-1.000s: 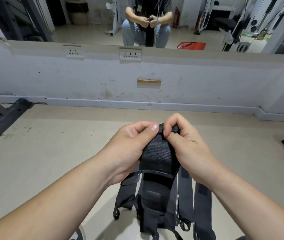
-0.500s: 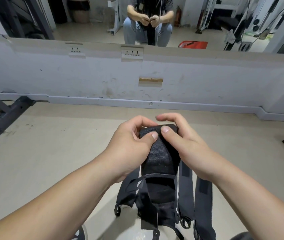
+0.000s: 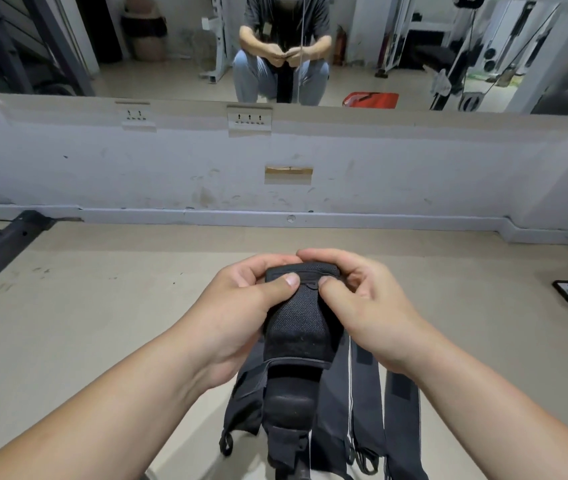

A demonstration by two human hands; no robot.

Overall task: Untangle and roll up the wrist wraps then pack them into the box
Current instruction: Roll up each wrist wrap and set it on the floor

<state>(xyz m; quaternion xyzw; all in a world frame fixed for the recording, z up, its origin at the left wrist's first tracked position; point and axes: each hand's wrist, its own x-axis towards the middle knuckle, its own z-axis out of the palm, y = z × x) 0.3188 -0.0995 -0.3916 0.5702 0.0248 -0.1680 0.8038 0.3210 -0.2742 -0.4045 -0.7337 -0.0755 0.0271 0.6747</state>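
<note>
1. Left hand (image 3: pixel 237 306): I see its fingers curled round the far top edge of the wrist wrap (image 3: pixel 298 327), with the thumb pressed on the near face; this grip pins the left side so the turns cannot spring loose
2. Right hand (image 3: pixel 369 306): its fingers are likewise curled over the top right corner, thumb tip just beside the left thumb; I judge the paired pinch is meant to hold the rolled edge square
3. The wrist wrap is held in the air at centre view between both hands; its top end is folded over into the start of a roll, and the woven length hangs down on the near side
4. Loose straps (image 3: pixel 365 403): more dark wraps dangle below and right of the held one, overlapping; I cannot tell whether they are knotted together
5. Box: not in view, so by my estimate packing is some way off
6. Floor (image 3: pixel 102 323) lies beneath, with the wall (image 3: pixel 171 168) and mirror (image 3: pixel 171 64) far ahead
</note>
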